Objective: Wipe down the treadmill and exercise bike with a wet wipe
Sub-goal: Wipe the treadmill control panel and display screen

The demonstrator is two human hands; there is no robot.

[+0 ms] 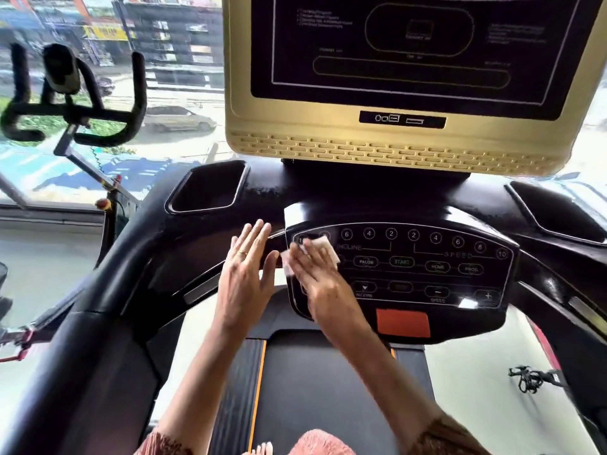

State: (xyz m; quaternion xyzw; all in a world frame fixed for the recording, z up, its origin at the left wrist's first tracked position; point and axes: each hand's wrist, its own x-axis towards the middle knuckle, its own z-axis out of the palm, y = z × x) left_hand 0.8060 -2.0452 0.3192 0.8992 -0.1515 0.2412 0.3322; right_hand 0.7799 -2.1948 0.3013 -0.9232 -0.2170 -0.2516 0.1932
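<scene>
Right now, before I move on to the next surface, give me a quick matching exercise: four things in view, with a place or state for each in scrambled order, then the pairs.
1 wet wipe
2 left hand
3 exercise bike
4 orange pad

A by the window, left of the treadmill
B under the right hand, on the keypad's left end
C open, fingers straight, beside the keypad
D below the keypad buttons

Pairs: 1-B, 2-C, 3-A, 4-D
</scene>
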